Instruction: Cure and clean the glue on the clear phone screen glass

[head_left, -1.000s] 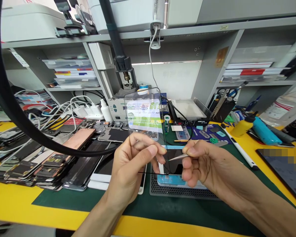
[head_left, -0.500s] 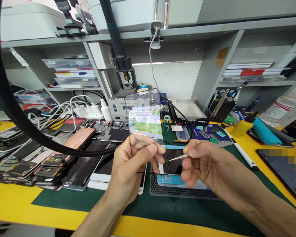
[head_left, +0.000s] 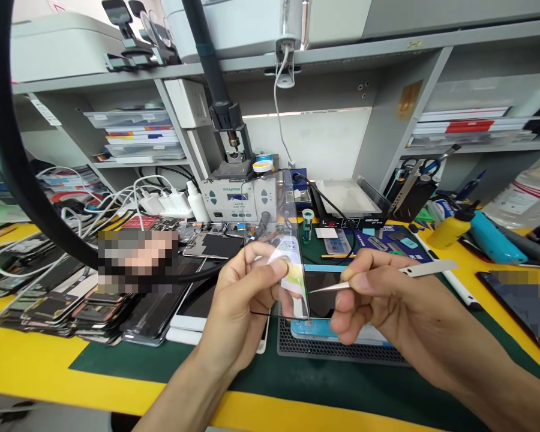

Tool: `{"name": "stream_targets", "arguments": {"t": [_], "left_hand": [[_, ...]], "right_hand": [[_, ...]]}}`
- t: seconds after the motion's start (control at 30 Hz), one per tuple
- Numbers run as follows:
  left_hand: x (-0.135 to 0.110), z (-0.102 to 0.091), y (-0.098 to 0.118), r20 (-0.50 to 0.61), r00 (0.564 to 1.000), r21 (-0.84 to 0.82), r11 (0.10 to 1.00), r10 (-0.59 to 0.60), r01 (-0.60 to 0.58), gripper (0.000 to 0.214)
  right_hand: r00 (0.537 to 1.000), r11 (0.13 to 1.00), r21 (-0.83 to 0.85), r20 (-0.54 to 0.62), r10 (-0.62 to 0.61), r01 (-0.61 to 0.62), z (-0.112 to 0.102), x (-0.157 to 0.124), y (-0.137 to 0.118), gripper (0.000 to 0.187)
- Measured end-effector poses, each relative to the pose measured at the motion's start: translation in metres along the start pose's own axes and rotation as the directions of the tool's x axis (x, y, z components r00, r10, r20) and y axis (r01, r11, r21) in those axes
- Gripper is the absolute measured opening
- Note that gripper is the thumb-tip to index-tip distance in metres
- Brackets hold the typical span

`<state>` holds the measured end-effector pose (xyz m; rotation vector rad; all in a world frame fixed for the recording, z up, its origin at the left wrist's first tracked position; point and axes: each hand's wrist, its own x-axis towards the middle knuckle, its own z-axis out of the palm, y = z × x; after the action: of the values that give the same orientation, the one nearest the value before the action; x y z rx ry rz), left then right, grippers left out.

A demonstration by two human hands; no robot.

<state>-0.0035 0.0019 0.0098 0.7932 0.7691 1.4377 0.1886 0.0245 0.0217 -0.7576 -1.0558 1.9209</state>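
My left hand (head_left: 240, 306) pinches the lower part of a clear phone glass panel with a thin black border (head_left: 281, 240), holding it upright above the bench. My right hand (head_left: 369, 300) grips metal tweezers (head_left: 342, 283), whose tips touch the panel's right edge near its bottom corner. Below both hands a phone in a blue frame (head_left: 324, 329) lies on a black perforated pad (head_left: 337, 348).
A green mat (head_left: 162, 366) covers a yellow bench. Stacked phones and screens (head_left: 72, 300) lie at left under a thick black hose (head_left: 22, 192). A grey rework station (head_left: 238, 201) and a heating plate (head_left: 346, 201) stand behind. Bottles and tools (head_left: 468, 231) sit at right.
The glass panel has tilted back and turned more edge-on, so its reflection has shrunk. The tweezers have kept their place at its right edge. The view has shifted slightly.
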Motion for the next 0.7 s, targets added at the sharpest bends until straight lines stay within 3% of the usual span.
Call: {"name": "stream_targets", "arguments": {"t": [0.7], "left_hand": [[0.0010, 0.0008, 0.0005, -0.007, 1.000, -0.010, 1.000, -0.026, 0.026, 0.012]], "right_hand": [[1.000, 1.000, 0.001, -0.008, -0.004, 0.004, 0.0003, -0.0004, 0.0001, 0.014]]}}
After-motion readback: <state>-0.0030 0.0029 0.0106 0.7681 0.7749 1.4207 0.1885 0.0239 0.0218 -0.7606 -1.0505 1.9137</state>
